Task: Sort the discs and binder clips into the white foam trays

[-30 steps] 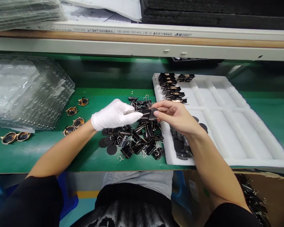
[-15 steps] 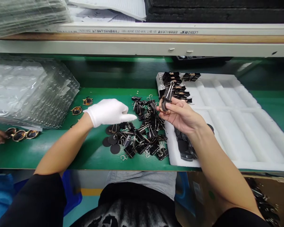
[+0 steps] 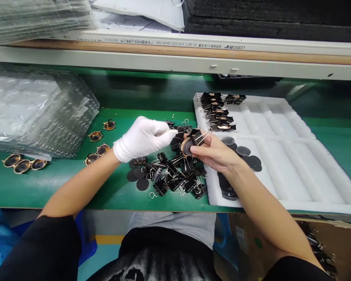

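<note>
My right hand (image 3: pixel 212 152) is bare and closed around a gold-rimmed watch case (image 3: pixel 185 147) with a dark grey disc (image 3: pixel 188 148) against it. A black binder clip (image 3: pixel 196 136) sits on that case, its wire handle pointing right. My left hand (image 3: pixel 146 137), in a white glove, is pinched just left of the case; whatever its fingertips hold, if anything, cannot be made out. Beneath both hands spreads a pile of black binder clips (image 3: pixel 175 171). Several loose dark discs (image 3: pixel 142 184) lie at the pile's left edge.
On the right stands a white foam tray (image 3: pixel 304 164) holding clipped watch cases (image 3: pixel 222 119) and stacked discs (image 3: pixel 251 163). Gold watch cases (image 3: pixel 95 136) lie to the left, beside stacked clear plastic trays (image 3: pixel 38 113). A shelf edge (image 3: pixel 169 64) crosses above the bench.
My right hand has lowered and moved left with the watch case, and the clip has tilted over. My left hand has shifted right, towards it. Another person's hand has left the far left.
</note>
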`<state>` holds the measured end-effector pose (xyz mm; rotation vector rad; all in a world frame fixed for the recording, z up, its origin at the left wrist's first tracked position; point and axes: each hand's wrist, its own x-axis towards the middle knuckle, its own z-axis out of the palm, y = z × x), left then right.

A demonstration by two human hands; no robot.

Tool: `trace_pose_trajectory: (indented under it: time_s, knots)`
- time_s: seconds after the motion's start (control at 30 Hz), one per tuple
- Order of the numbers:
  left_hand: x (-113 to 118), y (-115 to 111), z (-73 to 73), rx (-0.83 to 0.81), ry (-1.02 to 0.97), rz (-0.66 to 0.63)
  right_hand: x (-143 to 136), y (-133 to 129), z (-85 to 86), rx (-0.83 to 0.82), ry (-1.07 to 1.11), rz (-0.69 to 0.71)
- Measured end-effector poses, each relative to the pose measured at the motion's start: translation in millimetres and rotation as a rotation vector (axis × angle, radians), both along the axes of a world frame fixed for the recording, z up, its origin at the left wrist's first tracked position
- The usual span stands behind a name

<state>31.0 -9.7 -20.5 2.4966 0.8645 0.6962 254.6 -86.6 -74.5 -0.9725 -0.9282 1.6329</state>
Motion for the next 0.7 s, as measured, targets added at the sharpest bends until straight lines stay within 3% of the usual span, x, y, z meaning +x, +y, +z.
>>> trace_pose_trajectory:
  time_s: [0.1,0.2,0.3,0.43,0.6,0.7]
  knots:
    - [10.2,-10.3,-11.0,0.107,-0.019,0.009,-2.1,-0.9,-1.4,0.053,-0.01,-0.021]
    - [13.7,-11.8,-14.5,0.195,0.146,0.185,-1.3,-1.9,-3.3,0.095,-0.039,-0.053]
    - [13.5,-8.7,-11.3,0.158,0.31,0.294,-0.9,-3.0,-4.2,0.156,-0.099,-0.027]
    - [14.3,-7.0,-8.7,0.011,0.398,0.197,-2.8,-3.7,-4.2,0.189,-0.134,-0.029]
    - [18.5,-14.5,-10.9,0.044,0.401,0.242,-6.9,-2.8,-2.5,0.126,-0.076,-0.082]
    - [18.6,-18.6,-8.2,0.037,0.379,0.187,-6.9,-2.1,-2.0,0.127,-0.061,-0.127]
